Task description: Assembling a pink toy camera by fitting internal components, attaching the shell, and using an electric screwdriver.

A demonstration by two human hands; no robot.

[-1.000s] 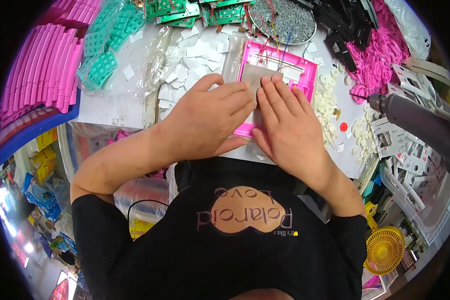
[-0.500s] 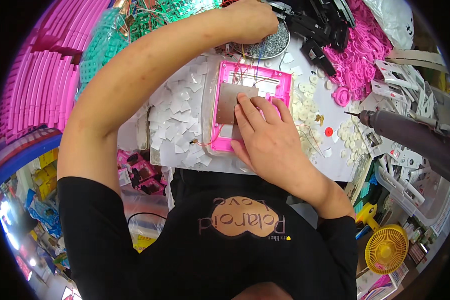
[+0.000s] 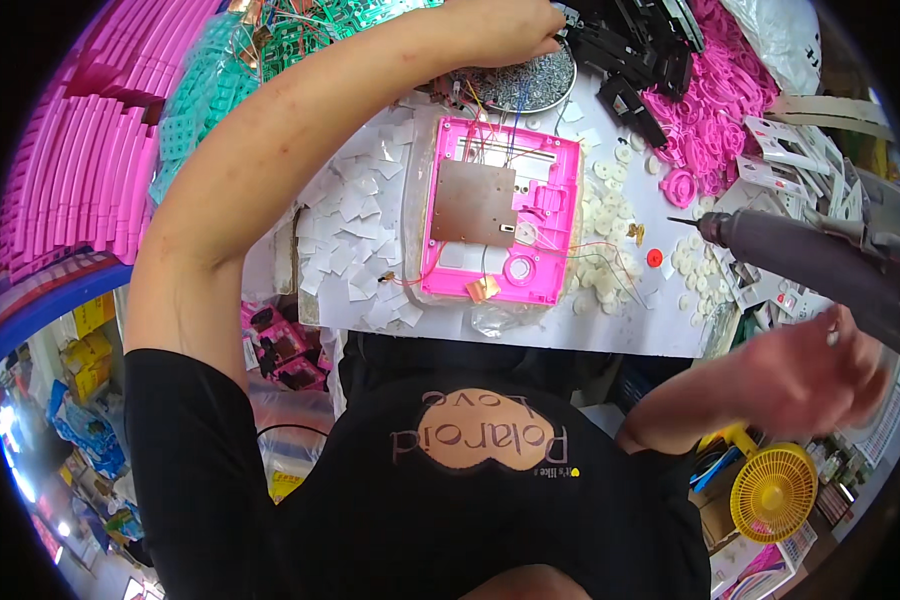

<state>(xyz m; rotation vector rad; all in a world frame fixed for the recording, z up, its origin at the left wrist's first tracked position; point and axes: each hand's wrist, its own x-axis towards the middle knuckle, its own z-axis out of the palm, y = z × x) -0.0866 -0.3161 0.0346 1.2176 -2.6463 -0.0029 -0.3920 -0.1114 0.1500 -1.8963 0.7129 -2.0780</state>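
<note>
On our white table, open pink plastic casing, flat brown-grey plate inside. Our hands well apart: right hand blurred below dark cylindrical driver; left hand beside far silver metal bits. Can't tell either grip.

Light is bright, the right grip blurred, the edges bent.

Pink molded panels stand stacked in rows well to the left of the left hand, near teal sheets in clear plastic, while green circuit boards crowd closer on the same side; to its right, small pink parts lie heaped beside a white plastic bag, and a yellow fan stands on the near side of the right hand
</note>
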